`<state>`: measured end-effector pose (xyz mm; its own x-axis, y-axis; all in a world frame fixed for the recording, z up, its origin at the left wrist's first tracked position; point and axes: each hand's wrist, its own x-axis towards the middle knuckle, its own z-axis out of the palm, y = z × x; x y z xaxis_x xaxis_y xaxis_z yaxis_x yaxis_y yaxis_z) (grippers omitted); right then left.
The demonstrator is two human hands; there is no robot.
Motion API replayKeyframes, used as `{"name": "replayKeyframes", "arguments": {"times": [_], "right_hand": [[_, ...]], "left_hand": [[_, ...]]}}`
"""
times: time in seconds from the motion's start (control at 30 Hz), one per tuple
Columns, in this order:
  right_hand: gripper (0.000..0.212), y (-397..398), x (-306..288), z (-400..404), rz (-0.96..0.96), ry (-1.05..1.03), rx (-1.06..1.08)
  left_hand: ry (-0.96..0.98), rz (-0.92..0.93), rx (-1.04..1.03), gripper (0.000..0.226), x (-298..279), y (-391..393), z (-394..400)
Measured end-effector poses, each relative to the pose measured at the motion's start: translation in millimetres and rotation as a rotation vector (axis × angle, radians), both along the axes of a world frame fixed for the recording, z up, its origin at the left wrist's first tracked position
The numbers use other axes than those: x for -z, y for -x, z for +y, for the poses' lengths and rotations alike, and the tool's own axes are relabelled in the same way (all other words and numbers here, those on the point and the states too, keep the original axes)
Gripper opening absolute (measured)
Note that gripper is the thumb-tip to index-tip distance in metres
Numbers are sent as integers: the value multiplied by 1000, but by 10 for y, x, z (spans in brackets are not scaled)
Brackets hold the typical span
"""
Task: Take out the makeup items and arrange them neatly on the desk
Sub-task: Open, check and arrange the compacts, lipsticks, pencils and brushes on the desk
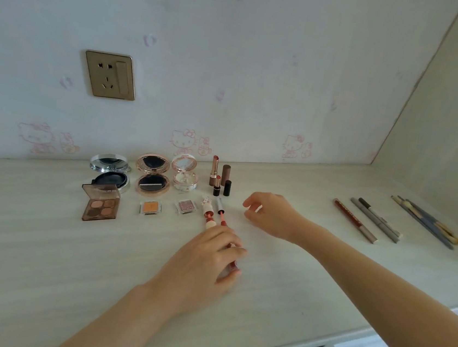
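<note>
Makeup items lie spread over the pale worktop [42,252], mostly at far left by the wall. Back row, left to right: silver cushion compact [110,172], open; rose-gold compact [153,174], open; small clear-lidded compact [185,172], open. Right of these stand two uncapped lipsticks [214,175] with their caps beside them. Nearer row: brown eyeshadow palette [101,202], lid up; orange single shadow [150,207]; pink glitter single shadow [186,206].

Left hand [206,259] rests on the worktop, fingers curled around a reddish lip gloss tube [232,263] — tube mostly hidden under the fingers. Its wand [221,214] with silver cap lies just beyond the fingertips, pointing to the far side. A figurine-topped lip tint [208,213] lies just left of the wand, nearly parallel.

Right hand [270,213] hovers right of the lipsticks, fingers loosely bent, thumb and forefinger close together — nothing visible in it.

Far right: three pencils [370,221] lie side by side; further right, a bunch of brushes [427,223]. A wall socket [110,75] sits above the compacts
</note>
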<state>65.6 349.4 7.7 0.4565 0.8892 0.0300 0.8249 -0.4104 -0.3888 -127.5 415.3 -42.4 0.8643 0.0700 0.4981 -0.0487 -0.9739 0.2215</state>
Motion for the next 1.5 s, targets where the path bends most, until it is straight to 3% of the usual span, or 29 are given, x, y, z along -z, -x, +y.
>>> {"name": "replayKeyframes", "arguments": {"times": [0.27, 0.73, 0.9, 1.1, 1.27, 1.5], "right_hand": [[33, -241, 91, -915, -131, -8, 40], [25, -1081, 103, -1729, -206, -10, 289], [30, -1345, 131, -1676, -224, -33, 382], [35, -1496, 210, -1632, -214, 45, 461], [30, -1552, 231, -1614, -203, 81, 457], [25, -1500, 201, -1634, -178, 68, 451]], "left_hand": [[-25, 22, 48, 31, -145, -465, -95], [-10, 331, 38, 24, -171, -2074, -398], [13, 383, -18, 46, -191, -2547, -461], [-86, 431, 51, 67, -251, -2841, -551], [-324, 477, 121, 48, -300, -3001, -583], [-352, 397, 127, 20, -289, -2980, -527]]}}
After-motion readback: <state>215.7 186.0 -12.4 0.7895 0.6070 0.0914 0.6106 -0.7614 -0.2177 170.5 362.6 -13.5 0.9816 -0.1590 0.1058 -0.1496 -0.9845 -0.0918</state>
